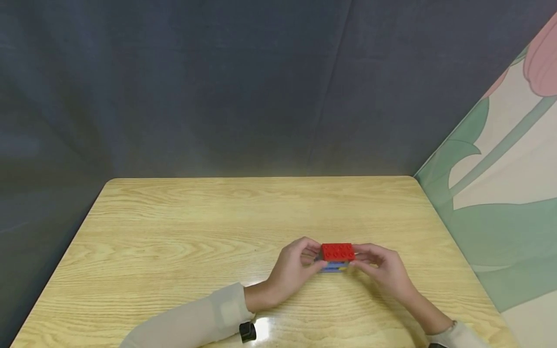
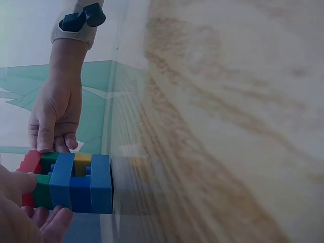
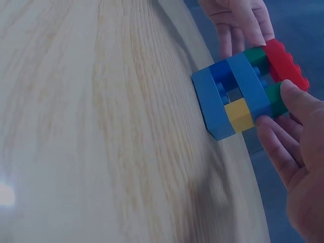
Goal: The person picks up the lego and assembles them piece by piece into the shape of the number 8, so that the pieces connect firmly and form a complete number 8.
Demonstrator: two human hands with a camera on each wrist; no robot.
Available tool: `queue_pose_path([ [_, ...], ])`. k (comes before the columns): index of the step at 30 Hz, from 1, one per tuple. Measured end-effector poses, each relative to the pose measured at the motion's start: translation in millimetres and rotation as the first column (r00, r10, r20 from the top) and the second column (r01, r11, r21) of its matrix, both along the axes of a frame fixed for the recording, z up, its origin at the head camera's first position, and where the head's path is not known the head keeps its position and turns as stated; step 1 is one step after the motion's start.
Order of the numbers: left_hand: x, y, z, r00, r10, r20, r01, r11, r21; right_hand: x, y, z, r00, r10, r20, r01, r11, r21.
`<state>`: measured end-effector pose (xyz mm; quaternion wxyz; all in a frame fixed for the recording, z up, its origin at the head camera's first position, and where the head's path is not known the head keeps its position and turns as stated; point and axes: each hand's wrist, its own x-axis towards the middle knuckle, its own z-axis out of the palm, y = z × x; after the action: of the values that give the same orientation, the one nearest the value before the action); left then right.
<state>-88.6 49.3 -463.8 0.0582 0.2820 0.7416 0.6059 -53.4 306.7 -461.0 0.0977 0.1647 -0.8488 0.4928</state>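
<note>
Both hands hold a stack of toy building bricks. On top lies a red brick [image 1: 338, 252], studs up. Below it are two green bricks [image 3: 276, 99], a long blue brick [image 3: 248, 83], a dark blue brick [image 2: 81, 194] beside a yellow brick [image 3: 238, 115], and another long blue brick [image 3: 210, 106] lowest. Gaps show between the small bricks. My left hand [image 1: 289, 270] grips the stack's left end between thumb and fingers. At the right end, my right hand [image 1: 389, 273] does likewise. The stack's base is at or just above the tabletop; I cannot tell whether it touches.
A wood-grain table [image 1: 174, 232] lies under the hands. Behind it hangs a dark curtain [image 1: 239, 87]. Along the right side runs a flower-patterned cloth [image 1: 513, 241]. Dark wrist devices [image 1: 247, 332] sit at the pale sleeves.
</note>
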Motion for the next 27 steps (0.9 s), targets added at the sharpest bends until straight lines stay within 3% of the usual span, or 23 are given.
queue_pose_path([
  [14, -12.2, 5.3, -1.5, 0.996, 0.091, 0.0, -0.091, 0.995, 0.033, -14.2, -13, 4.2, 0.993, -0.112, -0.039, 0.116, 0.987, 0.108],
  [27, -24.9, 2.8, -7.7, 0.985, 0.169, -0.024, -0.169, 0.986, -0.012, -32.6, -24, 1.3, 0.991, -0.131, 0.022, 0.129, 0.989, 0.069],
])
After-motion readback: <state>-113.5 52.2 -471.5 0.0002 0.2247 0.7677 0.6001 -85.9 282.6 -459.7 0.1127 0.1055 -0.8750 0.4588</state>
